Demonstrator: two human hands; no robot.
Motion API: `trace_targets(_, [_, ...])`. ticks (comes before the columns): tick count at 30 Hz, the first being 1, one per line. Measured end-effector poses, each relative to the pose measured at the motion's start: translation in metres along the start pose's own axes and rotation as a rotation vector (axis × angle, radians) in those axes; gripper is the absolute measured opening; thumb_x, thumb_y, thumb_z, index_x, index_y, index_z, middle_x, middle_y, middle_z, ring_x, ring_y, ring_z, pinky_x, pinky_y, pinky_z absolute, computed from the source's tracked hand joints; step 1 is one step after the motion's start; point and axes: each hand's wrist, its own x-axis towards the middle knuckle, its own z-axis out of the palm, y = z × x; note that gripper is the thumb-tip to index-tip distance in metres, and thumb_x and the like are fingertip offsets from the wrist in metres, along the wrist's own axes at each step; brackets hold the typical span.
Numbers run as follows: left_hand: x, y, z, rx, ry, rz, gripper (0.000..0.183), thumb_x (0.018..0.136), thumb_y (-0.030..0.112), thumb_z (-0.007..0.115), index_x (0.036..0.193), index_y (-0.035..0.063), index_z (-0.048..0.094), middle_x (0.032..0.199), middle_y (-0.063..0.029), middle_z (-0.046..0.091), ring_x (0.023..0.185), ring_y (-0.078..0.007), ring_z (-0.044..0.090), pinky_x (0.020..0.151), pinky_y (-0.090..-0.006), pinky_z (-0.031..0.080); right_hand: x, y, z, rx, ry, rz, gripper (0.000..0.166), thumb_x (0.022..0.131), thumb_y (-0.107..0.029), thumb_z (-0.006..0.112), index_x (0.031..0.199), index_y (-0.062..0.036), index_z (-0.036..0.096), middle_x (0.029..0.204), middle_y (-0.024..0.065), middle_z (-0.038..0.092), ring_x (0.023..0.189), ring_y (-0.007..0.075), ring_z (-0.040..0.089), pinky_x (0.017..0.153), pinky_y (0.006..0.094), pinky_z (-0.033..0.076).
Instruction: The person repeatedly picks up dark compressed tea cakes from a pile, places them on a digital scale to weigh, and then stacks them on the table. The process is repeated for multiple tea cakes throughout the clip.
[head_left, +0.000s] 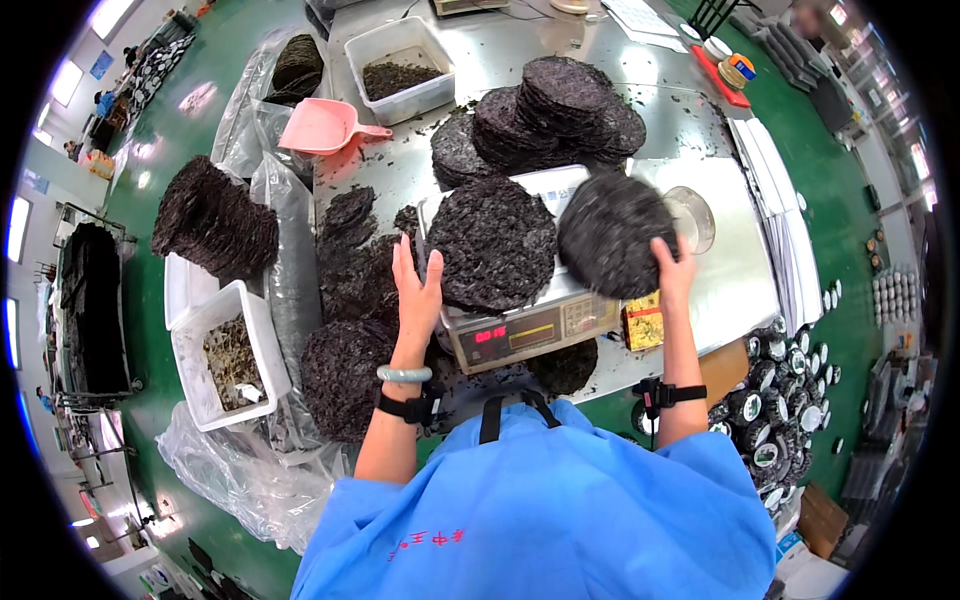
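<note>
A round cake of dried dark seaweed (491, 244) lies on the pan of a digital scale (536, 330), whose display glows with red digits. My left hand (418, 296) is at that cake's left edge, fingers extended and thumb apart; whether it touches cannot be told. My right hand (675, 266) grips the right edge of a second round seaweed cake (619, 236), blurred, over the scale's right side. Behind the scale stand stacks of round seaweed cakes (566, 97). More seaweed (349, 367) lies left of the scale, partly behind my left forearm.
A pink dustpan (322, 124) and a plastic bin with seaweed scraps (401, 67) are at the back left. A clear round container (690, 217) and a yellow box (643, 322) stand right. Another white bin (229, 360) is left; packed round goods (772, 405) are piled lower right.
</note>
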Motion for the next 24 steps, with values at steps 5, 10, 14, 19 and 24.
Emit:
trace_targets(5, [0.000, -0.011, 0.005, -0.079, 0.023, -0.141, 0.075, 0.095, 0.041, 0.058, 0.151, 0.0020, 0.025, 0.154, -0.0195, 0.028, 0.142, -0.0325, 0.028, 0.115, -0.0379, 0.024, 0.010, 0.036, 0.024, 0.004, -0.124, 0.114, 0.058, 0.084, -0.019, 0.074, 0.132, 0.0046, 0.052, 0.121, 0.0122, 0.062, 0.108, 0.0181, 0.058, 0.096, 0.0301, 0.044])
trace_targets(10, [-0.016, -0.017, -0.047, -0.163, 0.114, -0.018, 0.072, 0.097, 0.031, 0.059, 0.150, -0.0013, 0.022, 0.152, -0.0236, 0.031, 0.142, -0.0298, 0.029, 0.115, -0.0359, 0.025, 0.025, 0.038, 0.029, -0.152, -0.139, 0.102, 0.063, 0.090, -0.032, 0.068, 0.137, 0.0025, 0.046, 0.126, 0.0149, 0.058, 0.114, 0.0214, 0.054, 0.099, 0.0327, 0.041])
trace_targets(14, [-0.075, 0.001, -0.150, 0.392, 0.347, 0.040, 0.067, 0.093, 0.028, 0.063, 0.145, -0.0027, 0.034, 0.143, -0.0240, 0.042, 0.134, -0.0345, 0.039, 0.112, -0.0408, 0.028, 0.020, 0.008, 0.019, -0.282, 0.186, -0.110, 0.052, 0.095, -0.031, 0.060, 0.134, 0.0009, 0.047, 0.126, 0.0160, 0.056, 0.117, 0.0242, 0.053, 0.102, 0.0335, 0.039])
trace_targets(19, [-0.166, -0.080, -0.229, 0.888, 0.237, -0.477, 0.076, 0.083, 0.036, 0.074, 0.138, -0.0056, 0.042, 0.126, -0.0263, 0.057, 0.116, -0.0409, 0.054, 0.100, -0.0427, 0.041, -0.085, -0.091, 0.105, -0.093, -0.273, -0.257, 0.014, 0.096, -0.010, 0.055, 0.102, -0.0016, 0.065, 0.103, 0.0066, 0.065, 0.096, 0.0140, 0.060, 0.085, 0.0266, 0.047])
trace_targets(24, [-0.190, -0.125, -0.204, 0.523, 0.417, -0.323, 0.058, 0.073, 0.032, 0.083, 0.108, -0.0042, 0.054, 0.102, -0.0206, 0.058, 0.097, -0.0367, 0.057, 0.088, -0.0432, 0.045, -0.244, -0.077, 0.221, -0.216, -1.197, -0.607, 0.038, 0.082, -0.014, 0.069, 0.117, -0.0036, 0.060, 0.124, 0.0159, 0.057, 0.118, 0.0308, 0.054, 0.098, 0.0420, 0.046])
